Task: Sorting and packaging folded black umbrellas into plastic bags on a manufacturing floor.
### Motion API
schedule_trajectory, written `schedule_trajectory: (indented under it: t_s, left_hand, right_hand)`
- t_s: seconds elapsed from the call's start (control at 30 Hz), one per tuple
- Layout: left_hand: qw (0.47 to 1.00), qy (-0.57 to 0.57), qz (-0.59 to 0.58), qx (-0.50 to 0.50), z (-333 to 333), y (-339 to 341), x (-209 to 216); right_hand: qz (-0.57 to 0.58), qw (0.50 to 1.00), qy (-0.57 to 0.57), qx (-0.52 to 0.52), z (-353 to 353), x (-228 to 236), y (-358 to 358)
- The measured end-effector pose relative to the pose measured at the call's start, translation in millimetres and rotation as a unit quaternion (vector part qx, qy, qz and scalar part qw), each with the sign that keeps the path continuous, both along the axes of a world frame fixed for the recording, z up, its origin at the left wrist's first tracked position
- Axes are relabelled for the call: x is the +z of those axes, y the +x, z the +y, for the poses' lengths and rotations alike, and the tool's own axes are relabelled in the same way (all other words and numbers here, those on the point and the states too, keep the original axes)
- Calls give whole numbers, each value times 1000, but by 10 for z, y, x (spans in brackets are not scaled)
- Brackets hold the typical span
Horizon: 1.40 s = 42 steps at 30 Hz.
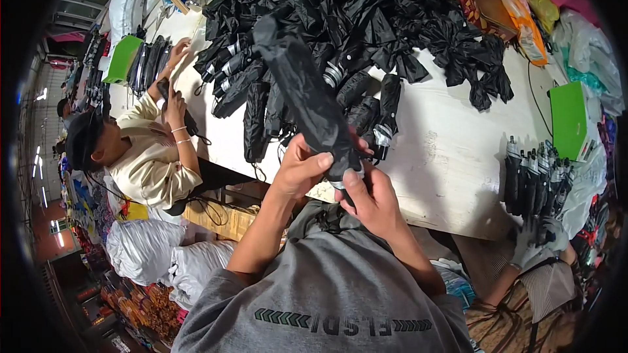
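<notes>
A folded compact umbrella (304, 95) in a black fabric sleeve slants up and away from me above the table. My left hand (301, 171) is closed round its near part, thumb on top. At the near end, where a bit of silver shows, my right hand (374, 197) pinches the sleeve's edge. Just beyond, several folded black umbrellas (255, 121) lie on the white table (451, 157), some showing silver bands. Behind them spreads a large heap of loose black sleeves (418, 10).
At left a co-worker (150, 157) handles a dark umbrella beside a green box (122, 60). Another green box (568, 121) stands at right near a cluster of upright umbrellas (533, 183). A second person's gloved hands (538, 243) are below it. White sacks (140, 248) lie lower left.
</notes>
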<state>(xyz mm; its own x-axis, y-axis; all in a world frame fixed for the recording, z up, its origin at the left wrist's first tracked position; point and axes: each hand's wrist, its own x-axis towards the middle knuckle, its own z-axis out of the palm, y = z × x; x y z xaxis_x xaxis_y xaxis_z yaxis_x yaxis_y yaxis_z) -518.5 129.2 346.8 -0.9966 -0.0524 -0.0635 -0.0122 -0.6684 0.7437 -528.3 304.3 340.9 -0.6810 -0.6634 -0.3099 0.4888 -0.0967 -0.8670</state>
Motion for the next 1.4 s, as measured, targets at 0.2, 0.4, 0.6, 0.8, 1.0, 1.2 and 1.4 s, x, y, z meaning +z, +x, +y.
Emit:
schedule_trajectory:
  t_s: [0.2,0.4,0.6,0.8,1.0,1.2,1.4]
  left_hand:
    - [984,6,-151,99,-27,-78,58]
    - [964,-12,-228,133,123,71,-196]
    - [808,-530,-195,171,-380,-33,-387]
    - [427,-888,-126,114,-1149,-219,-1418]
    - [582,-788,-11,200,-1280,-9,-1369]
    - [692,-587,-38,419,-605,798,-1273]
    - [688,-557,-286,367,58,2362,-1648]
  right_hand:
    - [25,994,52,94,100,16,-111]
    - [133,976,165,44,-74,-289,-100]
    - [252,935,234,86,-97,-389,-124]
    - [308,899,278,140,-126,-424,-154]
    - [418,822,267,280,-375,-339,3]
    - [378,790,224,428,-691,-500,329]
    - [362,546,201,728,-1393,-550,697]
